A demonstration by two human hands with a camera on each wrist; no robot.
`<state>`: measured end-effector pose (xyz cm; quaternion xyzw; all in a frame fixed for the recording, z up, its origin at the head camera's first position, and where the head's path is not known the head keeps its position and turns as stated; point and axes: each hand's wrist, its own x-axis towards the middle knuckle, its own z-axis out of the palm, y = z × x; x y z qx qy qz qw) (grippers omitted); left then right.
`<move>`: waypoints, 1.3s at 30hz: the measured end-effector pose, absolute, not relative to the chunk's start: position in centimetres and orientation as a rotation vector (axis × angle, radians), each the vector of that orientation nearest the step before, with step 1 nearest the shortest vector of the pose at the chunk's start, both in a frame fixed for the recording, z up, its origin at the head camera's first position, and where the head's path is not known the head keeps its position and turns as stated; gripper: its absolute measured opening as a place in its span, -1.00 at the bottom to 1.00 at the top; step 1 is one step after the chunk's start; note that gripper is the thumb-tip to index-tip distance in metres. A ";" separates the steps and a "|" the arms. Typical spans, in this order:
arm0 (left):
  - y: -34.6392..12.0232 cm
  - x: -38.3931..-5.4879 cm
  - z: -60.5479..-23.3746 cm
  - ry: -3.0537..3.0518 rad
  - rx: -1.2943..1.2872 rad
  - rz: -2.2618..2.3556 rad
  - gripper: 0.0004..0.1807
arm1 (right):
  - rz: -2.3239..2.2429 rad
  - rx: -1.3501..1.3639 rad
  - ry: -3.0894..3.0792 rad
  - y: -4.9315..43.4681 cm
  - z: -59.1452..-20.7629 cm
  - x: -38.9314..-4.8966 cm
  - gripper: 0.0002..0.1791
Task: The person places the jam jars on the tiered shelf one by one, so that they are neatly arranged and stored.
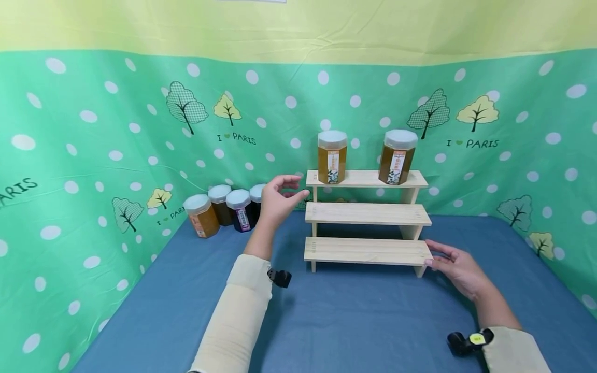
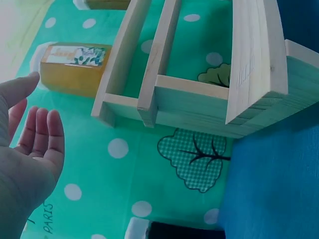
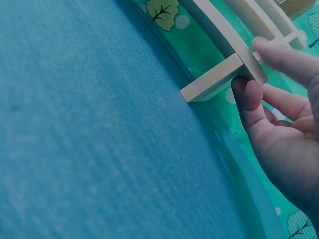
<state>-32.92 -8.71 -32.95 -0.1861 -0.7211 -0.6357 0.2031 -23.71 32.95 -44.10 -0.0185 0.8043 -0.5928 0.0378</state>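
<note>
A three-tier wooden display stand [image 1: 368, 213] stands on the blue cloth. Two lidded jars of amber-brown honey, a left one [image 1: 332, 158] and a right one [image 1: 397, 158], sit on its top tier. My left hand [image 1: 278, 202] is held in the air left of the stand, fingers relaxed and nothing in them; in the left wrist view its thumb reaches toward the left jar [image 2: 75, 72]. At the stand's lower right, my right hand [image 1: 459, 269] pinches the end of the bottom board [image 3: 251, 64] between thumb and fingers.
At the back left, several more jars [image 1: 201, 217] with white lids stand grouped on the blue cloth [image 1: 364, 321], some amber, some dark; my left hand partly covers one. A green dotted curtain [image 1: 280, 119] hangs behind and along the sides.
</note>
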 end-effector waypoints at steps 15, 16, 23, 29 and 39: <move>-11.6 -28.2 -31.7 -2.050 -0.615 -1.773 -0.62 | -1.809 -0.049 2.498 33.0 -44.2 -23.8 -0.18; -11.8 -28.1 -31.8 -2.050 -0.620 -1.777 -0.60 | -1.808 -0.048 2.499 33.0 -44.2 -23.8 -0.18; -13.2 -27.3 -32.4 -2.027 -0.647 -1.777 -0.53 | -1.796 -0.047 2.508 33.0 -44.2 -23.8 -0.17; -14.5 -26.9 -33.2 -2.024 -0.637 -1.769 -0.52 | -1.803 -0.040 2.519 32.9 -44.2 -23.8 -0.18; -16.2 -26.2 -34.0 -2.013 -0.630 -1.756 -0.48 | -1.800 -0.043 2.525 32.8 -44.1 -23.7 -0.18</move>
